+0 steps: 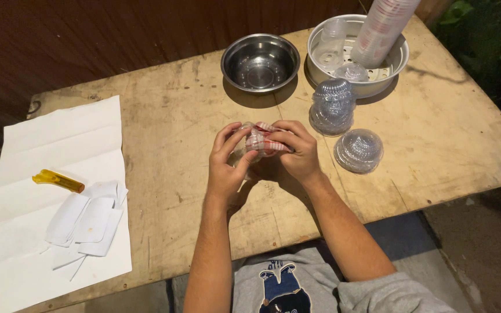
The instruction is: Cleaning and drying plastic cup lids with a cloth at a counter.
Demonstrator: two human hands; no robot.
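Both my hands meet over the middle of the wooden table (192, 104). Between them I hold a clear plastic cup (257, 142) with red and white markings, lying on its side. My left hand (227, 165) cups its left end. The fingers of my right hand (298, 152) press on its right end. To the right stand a stack of clear domed lids (332, 107) and a single domed lid (359, 150) flat on the table.
An empty steel bowl (260, 62) and a pale perforated pan (401, 55) holding a tall stack of cups (385, 26) sit at the back. A large white paper sheet (42, 150) at the left carries an orange cutter (58, 181) and several white stickers (91, 220).
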